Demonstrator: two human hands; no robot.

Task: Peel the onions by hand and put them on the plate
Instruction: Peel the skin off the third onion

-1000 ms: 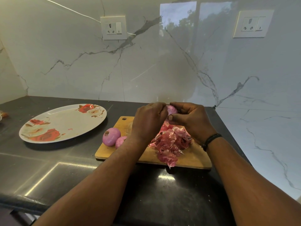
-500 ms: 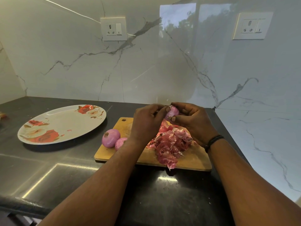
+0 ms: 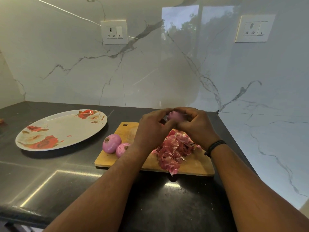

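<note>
Both the left hand (image 3: pixel 154 125) and the right hand (image 3: pixel 194 125) grip the onion (image 3: pixel 175 116) at centre frame; the person should probably pinch only loose skin and drop it on the peels (image 3: pixel 173 151).

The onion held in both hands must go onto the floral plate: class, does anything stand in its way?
Nothing visible does. The onion is held above the cutting board; the floral plate lies to the left on the counter. Two peeled onions sit at the board's left edge, low beneath a lifted path.
</note>
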